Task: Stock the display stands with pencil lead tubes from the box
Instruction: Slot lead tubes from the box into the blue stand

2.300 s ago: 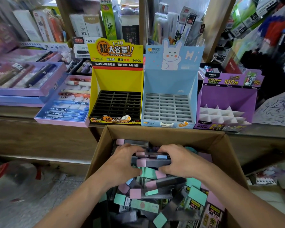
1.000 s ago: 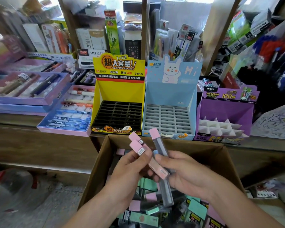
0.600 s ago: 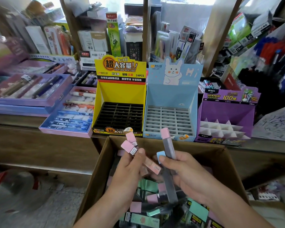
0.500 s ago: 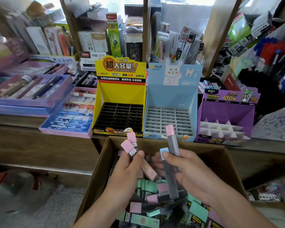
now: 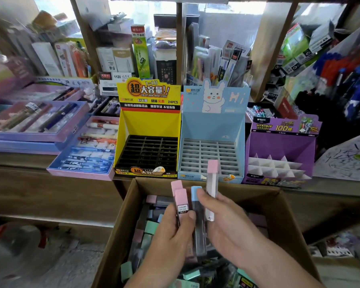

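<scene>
From my screen I see the yellow stand (image 5: 148,129), behind the box (image 5: 116,235) on the left, with every slot bare. Over the box the left hand (image 5: 170,242) grips two pink-top tubes (image 5: 181,201), thumb across them. A moment ago both hands were down in the box digging. Now they are up, and the tubes stand straight, side by side. The right hand (image 5: 227,231) pinches a blue-top tube (image 5: 196,206) and a tall pink-top tube (image 5: 212,183). Its cap shows in front of the blue stand (image 5: 211,129), just behind the box, so I think it goes there first. The purple stand (image 5: 279,142), behind the box on the right, is bare too — nothing is stocked yet.
</scene>
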A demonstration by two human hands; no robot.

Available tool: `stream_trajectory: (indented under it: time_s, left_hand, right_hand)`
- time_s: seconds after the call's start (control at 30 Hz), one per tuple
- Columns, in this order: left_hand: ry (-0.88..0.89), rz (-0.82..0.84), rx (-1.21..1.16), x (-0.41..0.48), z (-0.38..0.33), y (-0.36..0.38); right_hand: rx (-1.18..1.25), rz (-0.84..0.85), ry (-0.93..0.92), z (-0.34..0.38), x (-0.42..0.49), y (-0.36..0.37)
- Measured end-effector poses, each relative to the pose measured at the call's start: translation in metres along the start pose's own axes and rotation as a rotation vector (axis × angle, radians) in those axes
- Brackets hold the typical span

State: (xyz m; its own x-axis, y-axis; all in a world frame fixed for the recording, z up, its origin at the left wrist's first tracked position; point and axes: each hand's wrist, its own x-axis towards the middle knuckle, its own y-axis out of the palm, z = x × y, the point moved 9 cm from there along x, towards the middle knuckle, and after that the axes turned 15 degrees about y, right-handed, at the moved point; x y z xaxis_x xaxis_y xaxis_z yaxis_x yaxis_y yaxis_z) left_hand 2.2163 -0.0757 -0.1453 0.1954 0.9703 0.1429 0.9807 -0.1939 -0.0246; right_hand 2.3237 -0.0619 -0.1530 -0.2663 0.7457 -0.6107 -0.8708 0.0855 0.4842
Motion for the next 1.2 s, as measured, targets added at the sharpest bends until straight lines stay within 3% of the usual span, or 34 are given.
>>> stream_trajectory:
  time_s: [0.17,0.43,0.67,0.93,1.2]
  left_hand:
    - [0.019,0.000,-0.053,0.000,0.000,0.003]
    - [0.026,-0.095,-0.151,0.008,-0.003,-0.025]
    - [0.048,-0.073,-0.142,0.019,-0.014,-0.054]
    - [0.103,-0.054,-0.060,0.039,-0.014,-0.083]
    - [0.077,-0.146,-0.042,0.039,0.000,-0.091]
  right_hand:
    - [0.043,0.015,0.004,-0.005,0.000,0.009]
    - [-0.338,-0.208,-0.241,0.020,0.003,-0.018]
    - [-0.204,-0.171,-0.223,0.033,-0.001,-0.023]
    - [-0.390,-0.232,-0.303,0.046,-0.003,-0.016]
    - [-0.489,-0.349,-0.577,0.110,-0.012,-0.002]
